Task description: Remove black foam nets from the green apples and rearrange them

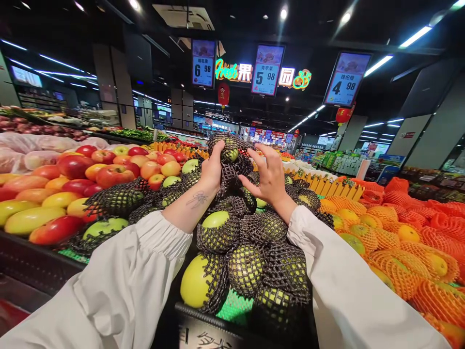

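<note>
My left hand (212,167) is closed on a green apple in a black foam net (229,149), held above a heap of the same netted green apples (250,252). My right hand (268,175) hovers just right of that apple with its fingers spread and curved, the thumb touching the net's hanging black mesh. Both arms wear white sleeves, and a small tattoo shows on the left forearm.
Red and yellow apples (72,179) fill the bin on the left. Oranges in orange foam nets (407,247) fill the bin on the right. Price screens (268,70) hang overhead. The dark front edge of the display (203,329) lies just below my arms.
</note>
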The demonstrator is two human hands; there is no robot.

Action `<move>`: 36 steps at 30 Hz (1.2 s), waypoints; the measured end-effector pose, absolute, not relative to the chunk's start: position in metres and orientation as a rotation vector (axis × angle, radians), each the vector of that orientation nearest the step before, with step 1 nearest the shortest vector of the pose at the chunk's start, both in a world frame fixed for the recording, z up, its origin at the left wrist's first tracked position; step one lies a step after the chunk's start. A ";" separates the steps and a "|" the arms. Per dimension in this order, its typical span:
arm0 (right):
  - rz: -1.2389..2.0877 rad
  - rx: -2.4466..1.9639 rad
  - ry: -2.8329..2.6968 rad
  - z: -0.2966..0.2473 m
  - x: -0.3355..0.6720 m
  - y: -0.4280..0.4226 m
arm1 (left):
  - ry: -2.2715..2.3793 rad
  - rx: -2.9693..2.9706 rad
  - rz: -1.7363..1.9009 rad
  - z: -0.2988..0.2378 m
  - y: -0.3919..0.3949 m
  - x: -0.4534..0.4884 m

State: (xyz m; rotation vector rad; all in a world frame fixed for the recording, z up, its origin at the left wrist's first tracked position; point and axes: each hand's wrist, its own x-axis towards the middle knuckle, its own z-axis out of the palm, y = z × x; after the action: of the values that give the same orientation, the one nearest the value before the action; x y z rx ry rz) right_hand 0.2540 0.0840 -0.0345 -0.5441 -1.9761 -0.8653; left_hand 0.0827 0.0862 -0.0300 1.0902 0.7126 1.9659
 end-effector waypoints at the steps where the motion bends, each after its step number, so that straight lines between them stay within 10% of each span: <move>1: -0.860 -0.548 -1.953 -0.035 0.254 0.084 | 0.698 1.058 1.979 -0.030 0.083 0.085; 27: 0.215 -0.745 -1.633 -0.026 0.243 0.108 | 1.200 1.832 1.730 -0.034 0.074 0.089; 36: -0.023 -1.542 -1.128 0.007 0.317 0.108 | 1.249 1.881 1.687 -0.037 0.076 0.089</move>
State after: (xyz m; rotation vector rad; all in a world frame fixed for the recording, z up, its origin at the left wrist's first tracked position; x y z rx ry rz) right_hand 0.3171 0.1077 0.0074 -1.5420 -1.1280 -0.0226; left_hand 0.0894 0.0757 -0.0366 1.8809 1.2488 1.6872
